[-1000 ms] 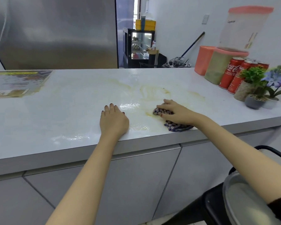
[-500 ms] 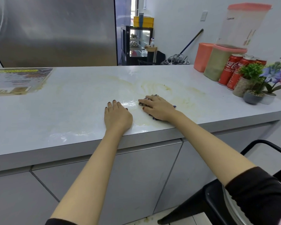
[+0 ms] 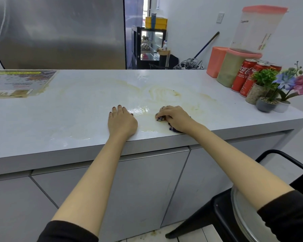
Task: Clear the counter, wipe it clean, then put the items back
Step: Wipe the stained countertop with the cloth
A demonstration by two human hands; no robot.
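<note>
A white counter (image 3: 77, 119) carries yellowish smears (image 3: 164, 93) across its middle and a wet shine near the front. My right hand (image 3: 177, 117) grips a dark patterned cloth (image 3: 160, 118) pressed on the counter close to the front edge; most of the cloth is hidden under the hand. My left hand (image 3: 122, 121) lies flat, palm down, on the counter just left of the cloth. At the right end stand red cola cans (image 3: 242, 75), small potted flowers (image 3: 268, 95), a pink box (image 3: 216, 62) and stacked containers with pink lids (image 3: 234, 67).
A laminated sheet (image 3: 19, 82) lies at the counter's far left. Behind the counter rises a steel fridge (image 3: 59, 32). A black stool (image 3: 278, 198) with a round metal tray (image 3: 243, 215) stands at my lower right. Grey cabinet doors (image 3: 138, 189) are below.
My right hand has slid the cloth left and then back right and toward the front edge, curling tighter round it. My left hand has stayed flat in place.
</note>
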